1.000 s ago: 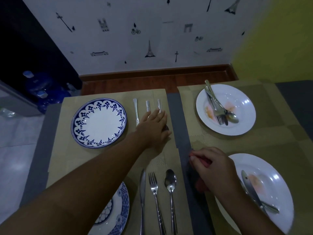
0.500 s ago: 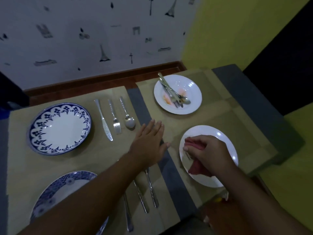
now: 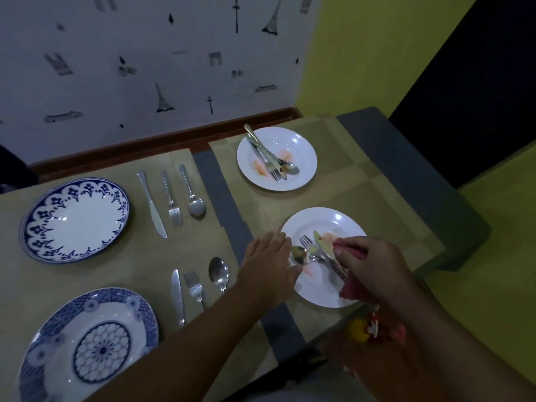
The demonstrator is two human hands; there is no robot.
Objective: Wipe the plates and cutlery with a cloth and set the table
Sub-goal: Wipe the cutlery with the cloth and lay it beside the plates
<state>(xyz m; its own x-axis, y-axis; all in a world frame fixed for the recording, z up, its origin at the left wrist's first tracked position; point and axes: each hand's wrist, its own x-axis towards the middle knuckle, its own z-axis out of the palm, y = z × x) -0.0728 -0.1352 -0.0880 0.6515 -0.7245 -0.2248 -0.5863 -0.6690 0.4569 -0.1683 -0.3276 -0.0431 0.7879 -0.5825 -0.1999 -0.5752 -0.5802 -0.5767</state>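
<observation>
At the far left lies a white plate with a blue scalloped border [image 3: 74, 219], and near the lower left corner a second blue patterned plate [image 3: 87, 346]. Both look clean. Just right of the first plate, a knife [image 3: 152, 204], a fork [image 3: 171, 198] and a spoon [image 3: 193, 192] lie side by side, a little apart from each other. Below them, beside the second plate, there is another set: knife [image 3: 177, 295], fork [image 3: 193, 288] and spoon [image 3: 219, 272].

All of this rests on tan placemats [image 3: 139, 256] over a grey table [image 3: 226, 204].

The left hand [image 3: 268, 266] is flat and open, fingers stretched, and holds nothing. It rests at the left rim of the near white plate [image 3: 319, 291], its thumb close to a dirty spoon [image 3: 300, 255]. On this plate a fork [image 3: 311, 250] and a knife [image 3: 324, 248] also lie, with orange stains.

The right hand [image 3: 374, 268] is closed around a red cloth [image 3: 352, 291] over the same plate. Its fingers reach the cutlery handles, but I cannot tell if they grip them.

Further back, a second white plate [image 3: 301, 158] holds dirty cutlery [image 3: 269, 158] and orange smears.
</observation>
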